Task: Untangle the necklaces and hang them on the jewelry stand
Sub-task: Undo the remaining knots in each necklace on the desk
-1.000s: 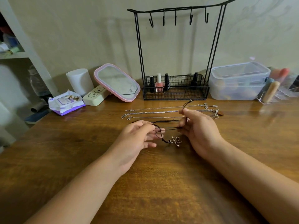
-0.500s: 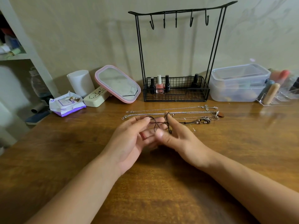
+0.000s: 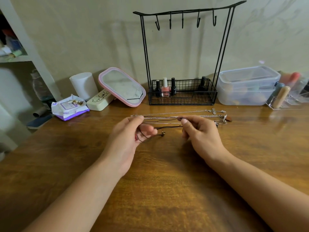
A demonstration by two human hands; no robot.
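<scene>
Head view: both hands are raised just above the wooden table (image 3: 167, 190), each pinching the black cord necklace (image 3: 167, 126). The left hand (image 3: 128, 136) has its fingers curled around a loop of the cord, and a small pendant (image 3: 163, 133) dangles beside its fingertips. The right hand (image 3: 200, 133) nips the cord's other end between thumb and forefinger, so the cord runs nearly level between the 2 hands. Just behind them, the silver chain necklaces (image 3: 180, 115) lie stretched out side by side on the table, their pendants bunched at the right end. Farther back, against the wall, the black jewelry stand (image 3: 184, 56) has 5 bare hooks on its top bar and nail polish bottles (image 3: 165, 87) in its wire basket. A pink-rimmed mirror (image 3: 122, 87) leans to the stand's left, and a clear lidded box (image 3: 247, 86) sits to its right.
</scene>
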